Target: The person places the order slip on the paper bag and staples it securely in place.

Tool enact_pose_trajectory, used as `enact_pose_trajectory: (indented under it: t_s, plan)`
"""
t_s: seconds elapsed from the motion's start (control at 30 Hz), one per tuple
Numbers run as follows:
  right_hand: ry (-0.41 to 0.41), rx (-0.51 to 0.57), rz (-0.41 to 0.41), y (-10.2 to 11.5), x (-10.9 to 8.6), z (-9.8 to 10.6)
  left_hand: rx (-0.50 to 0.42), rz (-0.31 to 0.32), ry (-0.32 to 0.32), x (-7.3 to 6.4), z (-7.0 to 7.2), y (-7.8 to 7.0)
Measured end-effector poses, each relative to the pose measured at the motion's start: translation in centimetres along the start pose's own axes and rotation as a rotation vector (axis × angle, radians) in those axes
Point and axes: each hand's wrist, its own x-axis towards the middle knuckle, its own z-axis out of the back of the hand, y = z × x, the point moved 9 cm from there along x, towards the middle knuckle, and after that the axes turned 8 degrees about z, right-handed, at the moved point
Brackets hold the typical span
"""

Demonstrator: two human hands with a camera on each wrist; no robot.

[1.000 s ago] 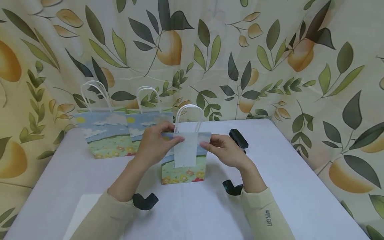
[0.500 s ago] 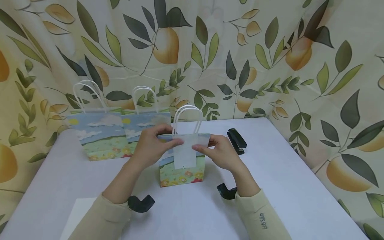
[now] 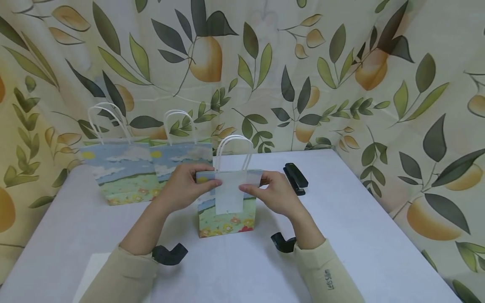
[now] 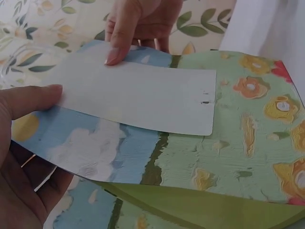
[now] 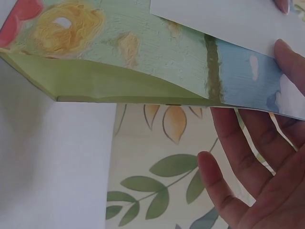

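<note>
A small paper gift bag (image 3: 227, 225), printed with sky, meadow and flowers, stands upright at mid-table with two white handles (image 3: 235, 141). Flat against its upper front lies a blank white card (image 3: 229, 195). My left hand (image 3: 182, 189) pinches the bag's top left, thumb in front at the card's left edge, fingers behind. On the other side my right hand (image 3: 278, 193) grips the top right the same way, its thumb at the card's right edge. In the left wrist view, small dark marks show near the card's lower end (image 4: 206, 102).
Two matching gift bags, one at far left (image 3: 125, 176) and one beside it (image 3: 182, 158), stand behind my left hand. A black stapler (image 3: 295, 179) lies right of my right hand. White paper (image 3: 91, 273) lies partly under my left sleeve. A fruit-patterned curtain (image 3: 265, 84) backs the table.
My right thumb has moved inward from the bag's side to the card's right edge. My left thumb has drawn back toward the card's left edge. The head view has shifted slightly.
</note>
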Motion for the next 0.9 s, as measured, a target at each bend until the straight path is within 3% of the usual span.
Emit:
enact_pose_trajectory:
  t_s: [0.33,0.9]
  plan:
    - [-0.004,-0.035,-0.007,0.18,-0.03,0.08,-0.108,-0.001,0.098,0.28,-0.75,0.41]
    - [0.011,-0.067,-0.009,0.16,-0.33,0.24,-0.072,-0.035,0.072,-0.01,-0.88,-0.09]
